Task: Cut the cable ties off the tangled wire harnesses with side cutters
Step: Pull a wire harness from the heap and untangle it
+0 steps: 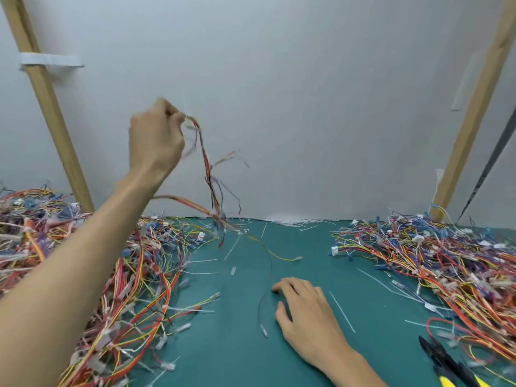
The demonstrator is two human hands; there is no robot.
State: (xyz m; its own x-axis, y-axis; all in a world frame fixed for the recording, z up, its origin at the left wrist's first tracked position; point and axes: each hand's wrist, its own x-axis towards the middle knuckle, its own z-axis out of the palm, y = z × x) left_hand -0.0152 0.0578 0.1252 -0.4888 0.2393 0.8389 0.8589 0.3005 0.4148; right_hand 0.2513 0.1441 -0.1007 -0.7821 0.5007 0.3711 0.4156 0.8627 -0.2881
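Observation:
My left hand (156,138) is raised high above the mat and pinches the top of a wire harness (208,174) of red, yellow and dark strands. The harness hangs down, blurred, with its lower ends trailing onto the mat. My right hand (304,314) rests on the green mat (245,344), its fingertips pressing a thin dark wire (262,300) that curves up toward the lifted harness. The side cutters (444,364), black with yellow handles, lie on the mat at the lower right, away from both hands.
A big heap of tangled harnesses (97,275) covers the left side under my left arm. Another heap (446,263) fills the right. Cut white cable ties (342,311) lie scattered over the mat. A grey wall with two wooden slats (47,107) stands behind.

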